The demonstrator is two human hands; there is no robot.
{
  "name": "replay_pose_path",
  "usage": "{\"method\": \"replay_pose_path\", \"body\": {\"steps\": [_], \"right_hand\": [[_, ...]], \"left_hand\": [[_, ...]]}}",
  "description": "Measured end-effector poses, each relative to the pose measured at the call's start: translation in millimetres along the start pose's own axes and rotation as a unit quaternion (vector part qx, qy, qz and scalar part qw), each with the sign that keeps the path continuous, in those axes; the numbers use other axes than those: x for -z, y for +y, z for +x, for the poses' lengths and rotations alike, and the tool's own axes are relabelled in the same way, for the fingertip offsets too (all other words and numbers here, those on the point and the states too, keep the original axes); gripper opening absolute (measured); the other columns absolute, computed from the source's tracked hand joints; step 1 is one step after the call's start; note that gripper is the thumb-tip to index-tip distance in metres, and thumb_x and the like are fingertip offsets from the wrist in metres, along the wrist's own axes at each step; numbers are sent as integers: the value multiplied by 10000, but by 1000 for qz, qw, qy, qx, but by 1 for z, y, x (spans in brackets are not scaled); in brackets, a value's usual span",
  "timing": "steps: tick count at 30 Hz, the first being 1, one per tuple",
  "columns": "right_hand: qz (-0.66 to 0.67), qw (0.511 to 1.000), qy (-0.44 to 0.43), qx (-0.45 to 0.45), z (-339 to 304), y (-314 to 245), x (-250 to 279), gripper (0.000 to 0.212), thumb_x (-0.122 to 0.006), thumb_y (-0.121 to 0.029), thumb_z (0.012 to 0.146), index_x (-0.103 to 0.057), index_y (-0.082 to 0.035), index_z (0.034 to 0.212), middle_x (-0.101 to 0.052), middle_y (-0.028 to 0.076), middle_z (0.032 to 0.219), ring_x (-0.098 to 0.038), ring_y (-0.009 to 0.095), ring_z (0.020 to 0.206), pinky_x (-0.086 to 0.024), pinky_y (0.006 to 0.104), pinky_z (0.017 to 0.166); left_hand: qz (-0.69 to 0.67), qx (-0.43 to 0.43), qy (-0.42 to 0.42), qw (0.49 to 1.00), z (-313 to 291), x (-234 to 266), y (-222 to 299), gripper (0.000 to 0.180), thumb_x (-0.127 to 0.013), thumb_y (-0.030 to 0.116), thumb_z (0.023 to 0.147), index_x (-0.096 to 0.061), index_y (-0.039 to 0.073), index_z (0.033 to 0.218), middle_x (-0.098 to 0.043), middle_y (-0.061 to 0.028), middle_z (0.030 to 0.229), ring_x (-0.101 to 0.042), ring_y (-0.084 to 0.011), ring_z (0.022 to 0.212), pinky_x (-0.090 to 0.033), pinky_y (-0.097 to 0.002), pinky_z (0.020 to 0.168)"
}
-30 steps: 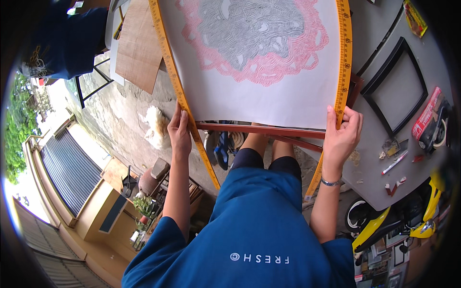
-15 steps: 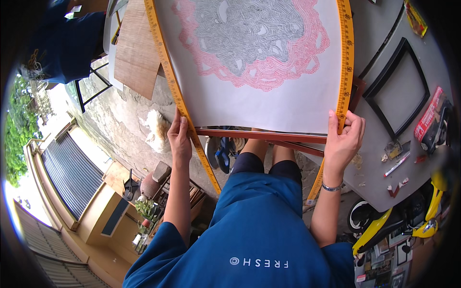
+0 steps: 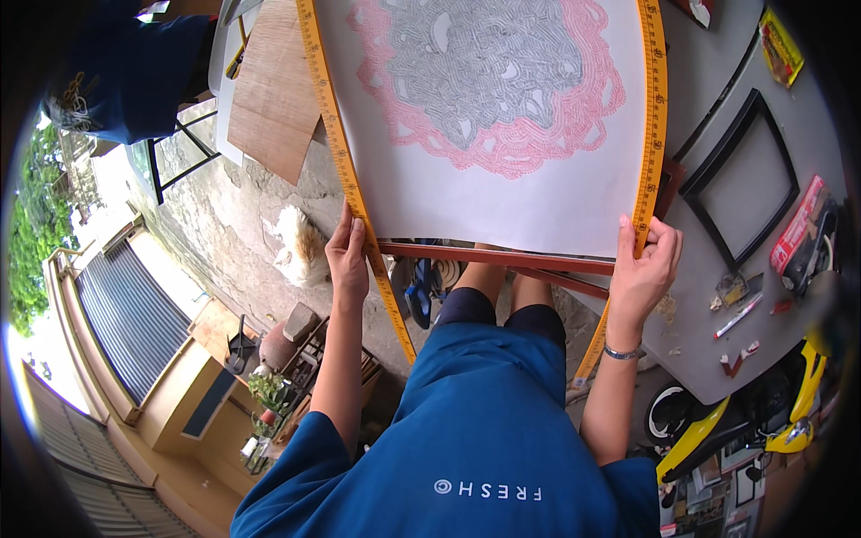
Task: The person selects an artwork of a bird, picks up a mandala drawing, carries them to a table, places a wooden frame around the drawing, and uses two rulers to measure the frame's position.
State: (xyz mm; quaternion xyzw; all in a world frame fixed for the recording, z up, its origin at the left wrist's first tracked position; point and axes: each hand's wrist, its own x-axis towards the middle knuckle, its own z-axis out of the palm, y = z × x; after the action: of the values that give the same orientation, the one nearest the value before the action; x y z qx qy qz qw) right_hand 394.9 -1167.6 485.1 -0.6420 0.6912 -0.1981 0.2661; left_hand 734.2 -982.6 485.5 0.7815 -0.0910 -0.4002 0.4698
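A white sheet [image 3: 430,211] with a grey and pink line drawing [image 3: 489,72] lies in front of me. Along its left edge runs a long yellow ruler [image 3: 334,134], and a second yellow ruler [image 3: 656,103] lies along its right edge. Thumb and fingers of my left hand [image 3: 348,260] pinch the left ruler near the sheet's lower corner. My right hand [image 3: 647,273] grips the right ruler, its thumb on the sheet's corner. Both rulers extend past the sheet towards me. A reddish-brown frame bar [image 3: 502,256] shows under the sheet's near edge.
On the grey table [image 3: 686,354] at right lie a black frame [image 3: 726,143], a marker [image 3: 740,316] and a red package [image 3: 798,224]. A yellow motorcycle [image 3: 691,439] stands beyond. Left are a plywood sheet [image 3: 273,99] and a white furry animal [image 3: 296,247] on the ground.
The sheet, rulers and my left hand appear slightly further right and lower in view; the background at upper left shifts the same way. Both hands keep their grips.
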Motion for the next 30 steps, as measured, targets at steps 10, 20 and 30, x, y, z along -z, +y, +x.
{"method": "replay_pose_path", "body": {"steps": [10,20,30], "right_hand": [[5,1000,-5,-10,0,-2,1,254,-740,-183,864,-575,-14,958,-512,75,849,-533,213,692,-467,364,608],[-16,1000,-4,-5,-1,-1,0,263,-739,-180,857,-563,-8,949,-515,86,858,-535,236,701,-466,370,619],[5,1000,-6,-17,1,-6,2,221,-742,-132,849,-586,-5,941,-527,76,856,-531,201,682,-469,351,615]], "left_hand": [[4,-1,2,1000,1,2,-3,500,-573,166,995,-423,23,1450,-570,-35,1346,-538,-83,1135,-402,-263,1013],[6,2,5,1000,0,0,1,482,-564,148,997,-435,16,1441,-584,-33,1316,-541,-74,1105,-400,-249,1003],[11,14,8,1000,-1,1,0,480,-556,138,999,-427,11,1443,-561,-62,1354,-529,-96,1166,-377,-266,1046]]}}
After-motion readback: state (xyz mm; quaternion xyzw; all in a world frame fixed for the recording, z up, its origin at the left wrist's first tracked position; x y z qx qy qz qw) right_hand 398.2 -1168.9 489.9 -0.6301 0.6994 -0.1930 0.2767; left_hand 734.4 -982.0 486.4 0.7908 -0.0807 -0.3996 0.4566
